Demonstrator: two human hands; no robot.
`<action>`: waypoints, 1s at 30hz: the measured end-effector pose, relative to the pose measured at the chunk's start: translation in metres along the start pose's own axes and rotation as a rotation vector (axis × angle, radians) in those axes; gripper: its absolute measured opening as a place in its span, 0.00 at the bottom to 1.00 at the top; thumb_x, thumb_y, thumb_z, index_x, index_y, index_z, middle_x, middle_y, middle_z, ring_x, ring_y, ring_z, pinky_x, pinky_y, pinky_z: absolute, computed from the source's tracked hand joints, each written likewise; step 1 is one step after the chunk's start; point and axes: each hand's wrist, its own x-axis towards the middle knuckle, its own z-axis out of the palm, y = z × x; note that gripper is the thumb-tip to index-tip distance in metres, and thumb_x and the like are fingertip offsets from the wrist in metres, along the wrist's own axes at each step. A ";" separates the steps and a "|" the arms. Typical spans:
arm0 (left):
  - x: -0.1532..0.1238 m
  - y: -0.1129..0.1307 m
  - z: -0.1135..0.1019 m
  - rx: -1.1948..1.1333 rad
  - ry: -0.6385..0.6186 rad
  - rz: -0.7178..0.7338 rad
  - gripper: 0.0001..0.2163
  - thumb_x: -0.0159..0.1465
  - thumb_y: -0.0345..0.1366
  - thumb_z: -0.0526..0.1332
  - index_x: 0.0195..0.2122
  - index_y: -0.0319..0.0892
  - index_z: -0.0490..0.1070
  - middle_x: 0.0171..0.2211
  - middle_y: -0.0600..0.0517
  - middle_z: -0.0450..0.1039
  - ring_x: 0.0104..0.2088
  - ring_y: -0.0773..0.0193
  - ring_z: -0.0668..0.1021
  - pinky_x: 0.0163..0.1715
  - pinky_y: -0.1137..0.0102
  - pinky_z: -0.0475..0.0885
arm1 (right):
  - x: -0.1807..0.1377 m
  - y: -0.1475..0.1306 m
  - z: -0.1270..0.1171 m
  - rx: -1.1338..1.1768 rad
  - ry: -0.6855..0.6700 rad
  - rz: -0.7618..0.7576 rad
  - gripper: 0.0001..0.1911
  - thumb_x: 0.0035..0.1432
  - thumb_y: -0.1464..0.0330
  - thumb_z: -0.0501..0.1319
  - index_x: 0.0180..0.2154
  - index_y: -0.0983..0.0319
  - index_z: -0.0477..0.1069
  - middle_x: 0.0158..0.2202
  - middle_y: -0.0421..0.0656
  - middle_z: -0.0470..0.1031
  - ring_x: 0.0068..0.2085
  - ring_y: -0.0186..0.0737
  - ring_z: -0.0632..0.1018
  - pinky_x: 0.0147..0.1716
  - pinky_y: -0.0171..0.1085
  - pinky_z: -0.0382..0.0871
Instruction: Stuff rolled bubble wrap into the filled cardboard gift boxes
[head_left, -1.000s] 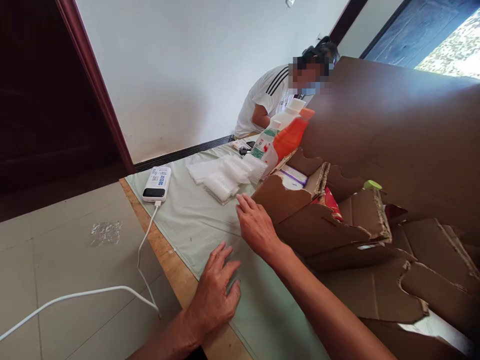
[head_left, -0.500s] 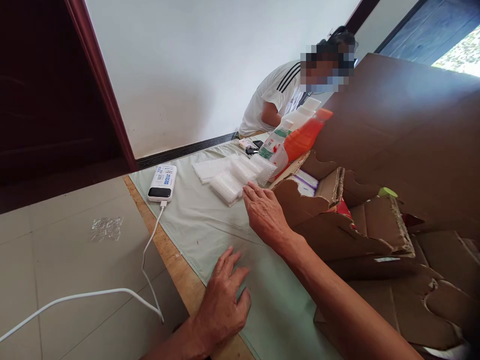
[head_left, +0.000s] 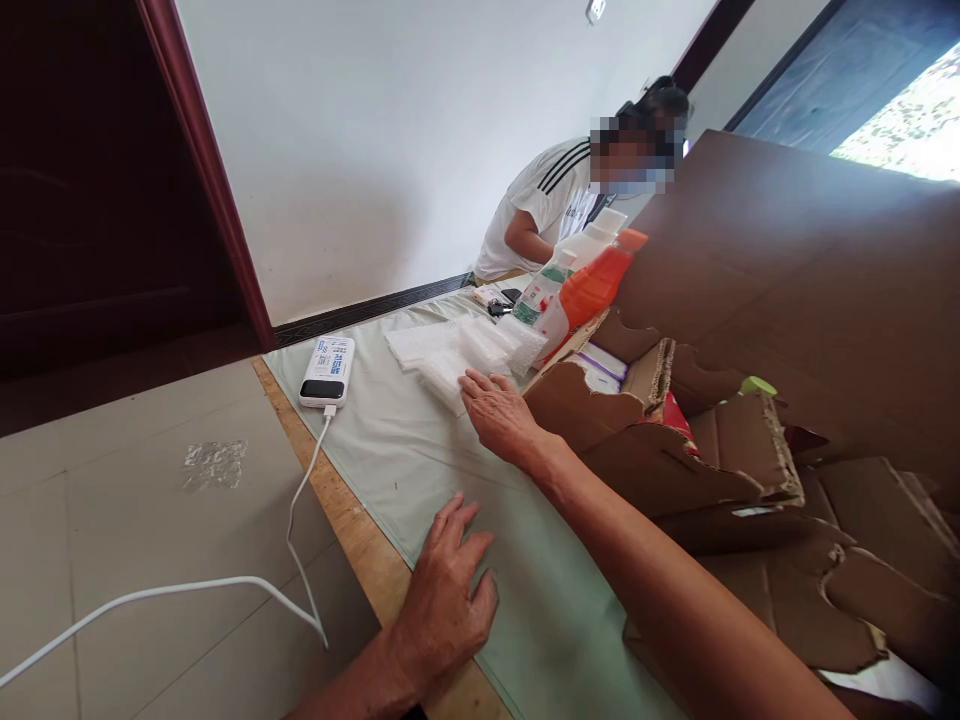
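Several folded pieces of clear bubble wrap (head_left: 491, 343) lie in a loose group on the pale green cloth (head_left: 390, 440). My right hand (head_left: 499, 415) reaches over the cloth to their near side. Its fingers are stretched out, with the fingertips at the edge of the nearest piece; the thumb is hidden, and I cannot tell how firmly they touch. Closer to me, my left hand (head_left: 448, 585) hovers by the table's edge, fingers apart and holding nothing.
A white power bank (head_left: 328, 372) with a cable (head_left: 296, 500) lies at the left edge. Cut cardboard boxes (head_left: 712, 440) line the right side. Behind the wrap stand an orange-capped bottle (head_left: 596, 280) and a clear bottle (head_left: 541, 292). A person (head_left: 536, 205) sits beyond.
My right hand has moved slightly left and forward, onto the near edge of the bubble wrap. My left hand stays almost in place. The view has shifted a little.
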 end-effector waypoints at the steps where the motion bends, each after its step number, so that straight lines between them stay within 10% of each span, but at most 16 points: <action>1: 0.000 0.000 0.001 -0.032 0.012 -0.012 0.20 0.56 0.22 0.60 0.50 0.39 0.77 0.63 0.36 0.69 0.70 0.40 0.63 0.66 0.42 0.63 | -0.008 -0.002 -0.004 0.006 0.014 0.016 0.26 0.63 0.82 0.50 0.60 0.73 0.70 0.68 0.56 0.65 0.71 0.52 0.61 0.66 0.52 0.59; 5: 0.000 -0.001 -0.003 -0.246 0.081 -0.129 0.23 0.58 0.24 0.60 0.55 0.42 0.75 0.64 0.40 0.68 0.68 0.44 0.66 0.67 0.43 0.60 | -0.068 -0.012 -0.016 0.283 0.215 0.103 0.27 0.66 0.76 0.52 0.65 0.69 0.64 0.71 0.54 0.60 0.73 0.51 0.57 0.66 0.53 0.59; 10: 0.003 0.012 -0.020 -0.911 0.078 -0.358 0.30 0.62 0.42 0.69 0.65 0.45 0.66 0.67 0.43 0.65 0.69 0.47 0.65 0.69 0.51 0.57 | -0.169 -0.052 0.003 1.326 0.461 0.312 0.24 0.66 0.59 0.61 0.62 0.52 0.70 0.68 0.46 0.66 0.64 0.51 0.72 0.61 0.52 0.67; 17: -0.006 0.048 -0.005 -1.406 -0.264 -0.635 0.22 0.52 0.47 0.76 0.44 0.40 0.80 0.44 0.44 0.83 0.52 0.48 0.80 0.54 0.59 0.71 | -0.268 -0.152 0.053 2.281 0.680 0.715 0.26 0.58 0.51 0.66 0.56 0.50 0.77 0.64 0.46 0.72 0.66 0.55 0.70 0.57 0.51 0.72; 20: -0.018 0.056 0.010 -1.281 -0.301 -0.771 0.17 0.49 0.42 0.77 0.36 0.40 0.80 0.34 0.48 0.82 0.41 0.54 0.82 0.44 0.65 0.73 | -0.310 -0.172 0.063 2.192 0.584 0.922 0.25 0.61 0.50 0.62 0.56 0.52 0.76 0.60 0.51 0.75 0.60 0.57 0.76 0.52 0.51 0.76; 24: -0.032 0.063 0.020 -1.122 -0.384 -0.794 0.16 0.48 0.43 0.76 0.33 0.39 0.80 0.30 0.50 0.80 0.32 0.62 0.79 0.35 0.70 0.71 | -0.368 -0.184 0.065 1.459 0.436 1.268 0.21 0.63 0.54 0.64 0.54 0.55 0.75 0.52 0.50 0.80 0.51 0.50 0.81 0.52 0.47 0.76; 30: -0.046 0.072 0.012 -1.010 -0.411 -0.907 0.14 0.41 0.37 0.75 0.30 0.41 0.80 0.26 0.53 0.78 0.28 0.63 0.77 0.32 0.70 0.71 | -0.362 -0.173 0.058 0.709 0.562 1.082 0.28 0.67 0.57 0.60 0.65 0.56 0.62 0.66 0.52 0.67 0.63 0.55 0.72 0.56 0.53 0.72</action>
